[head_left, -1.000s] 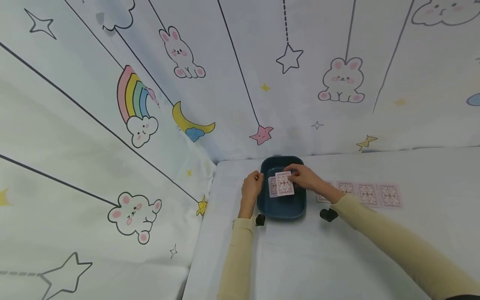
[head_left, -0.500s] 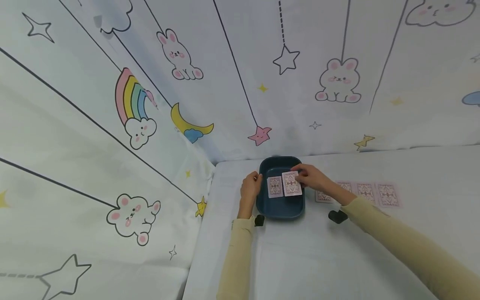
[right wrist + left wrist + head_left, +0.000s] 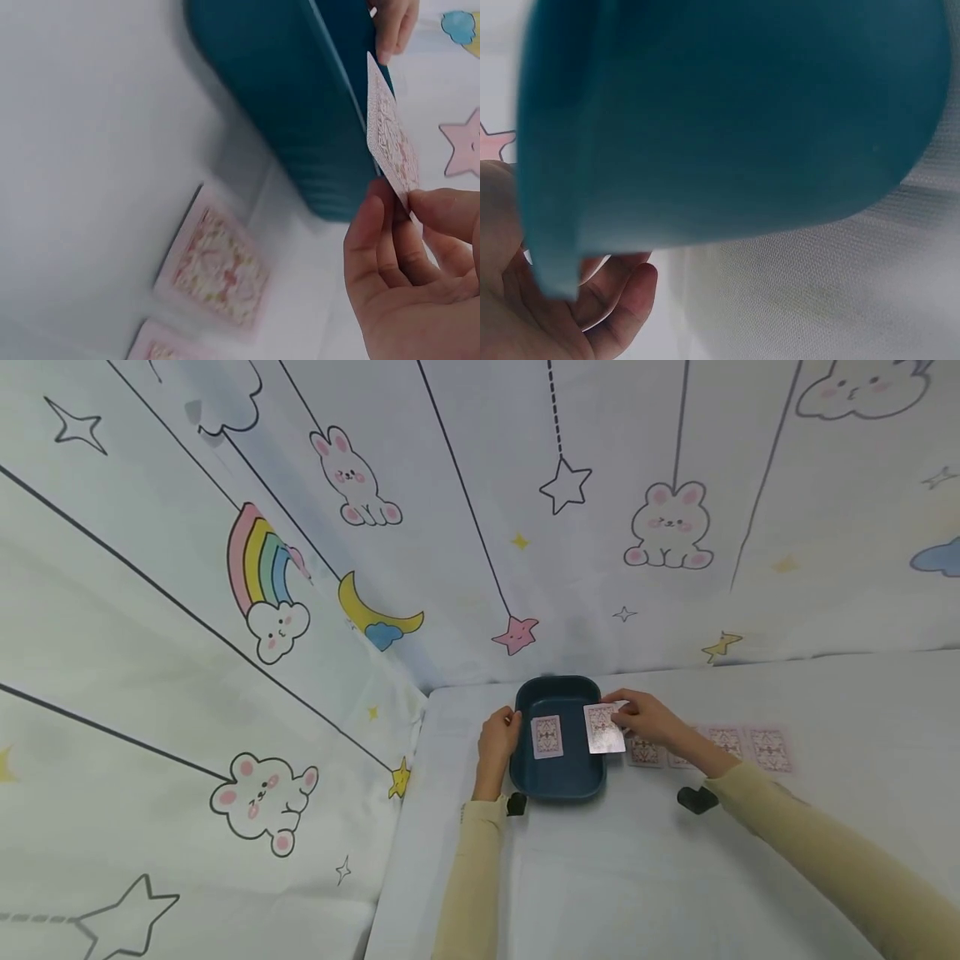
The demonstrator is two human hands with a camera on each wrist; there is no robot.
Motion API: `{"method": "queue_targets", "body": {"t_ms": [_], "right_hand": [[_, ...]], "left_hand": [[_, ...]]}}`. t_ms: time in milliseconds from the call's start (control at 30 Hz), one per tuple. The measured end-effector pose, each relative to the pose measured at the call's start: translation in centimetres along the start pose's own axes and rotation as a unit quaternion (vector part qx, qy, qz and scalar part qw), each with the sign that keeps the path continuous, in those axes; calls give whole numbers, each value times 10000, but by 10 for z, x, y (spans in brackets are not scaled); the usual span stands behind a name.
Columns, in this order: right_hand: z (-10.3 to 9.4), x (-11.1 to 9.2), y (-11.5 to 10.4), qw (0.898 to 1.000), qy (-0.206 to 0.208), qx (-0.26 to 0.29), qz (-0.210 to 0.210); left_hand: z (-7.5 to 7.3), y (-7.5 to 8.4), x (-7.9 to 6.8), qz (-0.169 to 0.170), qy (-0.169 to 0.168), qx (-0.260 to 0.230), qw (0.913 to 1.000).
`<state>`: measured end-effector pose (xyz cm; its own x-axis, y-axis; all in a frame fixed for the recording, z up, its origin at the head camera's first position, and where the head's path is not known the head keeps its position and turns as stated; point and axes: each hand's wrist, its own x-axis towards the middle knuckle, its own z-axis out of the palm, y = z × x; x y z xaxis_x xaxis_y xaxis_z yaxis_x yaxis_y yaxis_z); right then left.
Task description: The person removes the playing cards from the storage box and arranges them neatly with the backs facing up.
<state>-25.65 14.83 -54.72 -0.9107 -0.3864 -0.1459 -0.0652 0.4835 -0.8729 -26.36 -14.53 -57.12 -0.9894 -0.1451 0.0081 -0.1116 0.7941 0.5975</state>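
Between its thumb and fingers, my right hand [image 3: 651, 720] pinches a playing card [image 3: 602, 727], patterned back up, over the right rim of a dark blue tray [image 3: 557, 783]. The right wrist view shows that card nearly edge-on above the tray's wall [image 3: 277, 90]. Another playing card [image 3: 547, 737] lies face down on the tray's floor. On the opposite side, my left hand [image 3: 497, 745] holds the left rim. In the left wrist view, its fingers [image 3: 630, 307] curl under the lip; the tray wall [image 3: 742, 135] hides part of the hand.
Several playing cards [image 3: 768, 750] lie face down in a row on the white tablecloth [image 3: 637, 877] right of the tray; my right forearm partly covers the row. Behind the tray rises a wall cloth [image 3: 465, 568] with bunnies and stars. Black wrist devices [image 3: 697, 800] sit below both hands.
My right hand has carried its card rightward, from above the other card in the tray to the right rim, uncovering the card on the floor. The left hand stays on the rim.
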Motion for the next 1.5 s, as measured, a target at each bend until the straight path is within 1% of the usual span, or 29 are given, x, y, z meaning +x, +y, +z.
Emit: {"method": "queue_targets", "body": {"t_ms": [133, 433, 633, 767, 867, 1100, 1267, 1433, 1500], "right_hand": [[-7, -9, 9, 10000, 67, -16, -21], [-22, -25, 33, 9996, 125, -139, 204], [-36, -39, 45, 9992, 254, -288, 70], [-45, -47, 56, 9993, 313, -180, -32], [-51, -54, 65, 9993, 335, -150, -20], [-66, -68, 83, 9974, 507, -390, 347], [-79, -79, 97, 9952, 548, -454, 667], [-90, -90, 115, 9934, 610, -435, 866], [-93, -94, 121, 9927, 613, -406, 960]], "left_hand": [[1, -1, -1, -45, -16, 32, 10000], [1, -4, -5, -171, -30, -26, 9998], [0, -5, -5, -123, 15, -37, 9999], [-2, -4, -6, -116, 27, -62, 9999], [-2, -4, -5, -144, 18, -28, 9999], [-2, 1, -4, 59, 2, -43, 10000], [-2, 3, -3, -18, -26, -70, 10000], [-1, 1, -1, -68, -69, -98, 9999], [-1, 0, -1, -38, -44, -106, 9999]]}}
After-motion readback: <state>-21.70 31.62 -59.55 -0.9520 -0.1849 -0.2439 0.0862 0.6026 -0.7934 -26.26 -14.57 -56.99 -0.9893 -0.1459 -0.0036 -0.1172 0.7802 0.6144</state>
